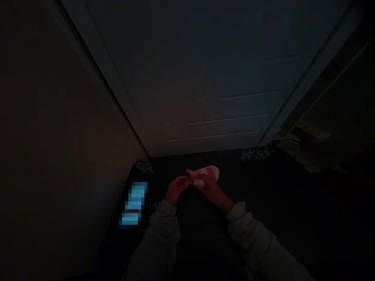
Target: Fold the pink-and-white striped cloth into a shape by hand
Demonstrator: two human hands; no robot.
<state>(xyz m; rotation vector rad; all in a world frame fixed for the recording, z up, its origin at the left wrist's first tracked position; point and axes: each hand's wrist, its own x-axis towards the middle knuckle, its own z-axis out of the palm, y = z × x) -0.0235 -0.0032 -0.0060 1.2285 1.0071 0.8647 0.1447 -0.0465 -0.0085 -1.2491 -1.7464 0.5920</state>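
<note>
The scene is very dim. A pink-and-white sock-like piece (213, 171) with a rounded end lies on a dark, finely ribbed surface (205, 230). My right hand (212, 191) rests over it, the fingers closed on its narrower left part. At that left end, my left hand (177, 188) has its fingertips pinched together, almost meeting those of my right hand. A small greyish bit (191, 181) shows between the fingertips; what it is I cannot make out.
Small round ring-like pieces lie in a left pile (144, 165) and a right pile (257, 153) along the back. A lit, blurred-out screen (134, 205) is at left. A pale panel with heart reliefs (204, 85) stands behind; a wall (58, 156) rises at left. Dim items (313, 130) sit far right.
</note>
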